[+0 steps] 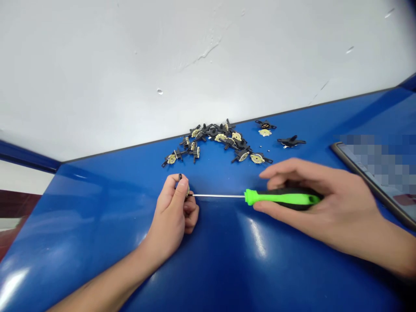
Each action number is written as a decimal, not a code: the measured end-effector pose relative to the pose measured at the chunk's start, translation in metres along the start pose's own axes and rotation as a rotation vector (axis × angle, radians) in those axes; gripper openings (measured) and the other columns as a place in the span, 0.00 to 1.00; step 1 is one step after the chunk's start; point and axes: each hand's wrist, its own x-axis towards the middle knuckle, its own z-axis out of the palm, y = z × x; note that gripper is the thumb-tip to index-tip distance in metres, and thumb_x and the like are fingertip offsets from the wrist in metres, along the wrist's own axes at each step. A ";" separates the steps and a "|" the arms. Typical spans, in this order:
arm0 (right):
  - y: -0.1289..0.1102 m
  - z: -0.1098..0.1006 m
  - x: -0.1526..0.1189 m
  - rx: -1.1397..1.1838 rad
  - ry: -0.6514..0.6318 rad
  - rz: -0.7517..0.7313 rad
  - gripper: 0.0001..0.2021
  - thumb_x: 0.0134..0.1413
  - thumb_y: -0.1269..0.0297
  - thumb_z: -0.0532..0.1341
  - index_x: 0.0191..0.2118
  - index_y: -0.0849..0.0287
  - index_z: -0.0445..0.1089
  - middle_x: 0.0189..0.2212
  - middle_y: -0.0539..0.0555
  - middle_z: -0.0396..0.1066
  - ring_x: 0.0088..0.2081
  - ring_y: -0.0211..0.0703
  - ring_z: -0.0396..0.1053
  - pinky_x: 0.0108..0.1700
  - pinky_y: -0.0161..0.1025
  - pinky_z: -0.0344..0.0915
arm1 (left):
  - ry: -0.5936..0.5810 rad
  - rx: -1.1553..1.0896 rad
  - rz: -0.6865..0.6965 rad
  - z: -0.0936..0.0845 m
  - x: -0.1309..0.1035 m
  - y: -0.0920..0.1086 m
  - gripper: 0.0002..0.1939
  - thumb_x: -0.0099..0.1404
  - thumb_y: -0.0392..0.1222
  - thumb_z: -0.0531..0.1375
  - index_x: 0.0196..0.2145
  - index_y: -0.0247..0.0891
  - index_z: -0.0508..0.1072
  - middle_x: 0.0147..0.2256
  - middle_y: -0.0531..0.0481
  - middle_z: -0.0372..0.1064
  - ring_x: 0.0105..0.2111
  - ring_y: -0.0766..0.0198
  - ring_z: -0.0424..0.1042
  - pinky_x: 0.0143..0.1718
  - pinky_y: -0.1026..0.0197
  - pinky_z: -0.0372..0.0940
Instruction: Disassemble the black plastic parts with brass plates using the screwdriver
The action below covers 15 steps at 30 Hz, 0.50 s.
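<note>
My left hand [175, 208] is closed around a small black part [180, 177], mostly hidden by the thumb and fingers; a bit of its black end sticks out on top. In my right hand [325, 208] lies a screwdriver [282, 198] with a green and black handle, the thumb below it and the fingers above. Its thin metal shaft points left, level, and the tip meets the part at my left fingers. Beyond both hands lies a pile of similar black parts [212, 132], several with round brass-coloured plates.
On the right, a phone-like device [357, 173] with a dark frame lies on the blue table [211, 268]. Apart from the pile are a black part [291, 141], a loose brass-coloured plate [264, 132] and tiny silver bits [264, 151]. A white wall [130, 65] rises behind.
</note>
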 end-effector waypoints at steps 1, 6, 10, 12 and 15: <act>-0.001 0.000 0.001 0.056 0.042 0.029 0.21 0.45 0.49 0.75 0.42 0.49 0.72 0.29 0.50 0.75 0.30 0.45 0.74 0.33 0.41 0.71 | 0.000 0.003 -0.009 0.000 0.001 0.000 0.16 0.72 0.57 0.57 0.36 0.46 0.59 0.19 0.65 0.49 0.12 0.75 0.47 0.12 0.74 0.44; -0.001 -0.004 0.009 0.135 -0.170 0.267 0.20 0.56 0.40 0.64 0.32 0.53 0.72 0.22 0.50 0.73 0.23 0.41 0.69 0.24 0.38 0.64 | -0.031 0.036 -0.035 -0.001 0.002 0.001 0.17 0.73 0.59 0.56 0.36 0.46 0.58 0.19 0.65 0.53 0.11 0.75 0.51 0.11 0.75 0.46; -0.001 -0.008 0.012 0.132 -0.167 0.274 0.20 0.54 0.41 0.66 0.31 0.54 0.72 0.18 0.47 0.68 0.20 0.38 0.64 0.21 0.35 0.58 | -0.057 0.051 -0.023 0.000 0.002 0.002 0.16 0.74 0.58 0.54 0.36 0.46 0.57 0.19 0.65 0.55 0.10 0.74 0.55 0.11 0.75 0.47; -0.001 -0.009 0.013 0.194 -0.025 0.205 0.23 0.43 0.46 0.75 0.40 0.53 0.73 0.26 0.48 0.74 0.28 0.40 0.72 0.26 0.34 0.65 | -0.069 0.044 -0.022 0.000 0.002 0.002 0.15 0.74 0.57 0.54 0.36 0.46 0.57 0.19 0.64 0.56 0.10 0.73 0.56 0.10 0.75 0.48; -0.001 -0.011 0.014 0.311 -0.090 0.244 0.27 0.40 0.47 0.76 0.44 0.54 0.72 0.34 0.53 0.78 0.29 0.43 0.76 0.23 0.33 0.69 | -0.079 0.027 -0.031 0.000 0.003 0.002 0.14 0.75 0.56 0.54 0.37 0.46 0.57 0.18 0.65 0.57 0.09 0.73 0.57 0.09 0.76 0.48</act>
